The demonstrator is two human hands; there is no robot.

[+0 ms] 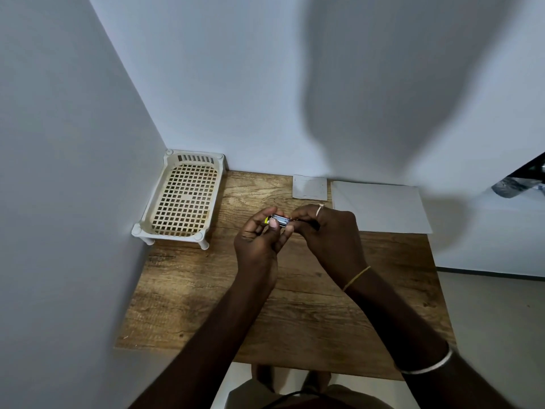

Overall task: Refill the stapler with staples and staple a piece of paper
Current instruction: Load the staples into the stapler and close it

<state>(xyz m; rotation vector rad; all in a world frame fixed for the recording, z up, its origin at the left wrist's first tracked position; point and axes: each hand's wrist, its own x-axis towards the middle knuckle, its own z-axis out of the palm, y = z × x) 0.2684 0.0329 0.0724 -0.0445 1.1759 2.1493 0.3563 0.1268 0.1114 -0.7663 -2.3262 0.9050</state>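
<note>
The stapler (279, 221) is almost fully covered by the left hand (259, 236) and the right hand (327, 231); only a small metal part and a bit of yellow show between the fingers. It is too small to tell if it is open, or if staples are inside. The right hand's fingertips are hidden behind its own knuckles. At the right edge, a dark object (522, 180) is cut off and blurred, so I cannot tell what it is. The small square sheet (309, 187) carries faint marks that are too weak to read. The table (295, 305) has its near edge partly hidden behind the forearms.
</note>
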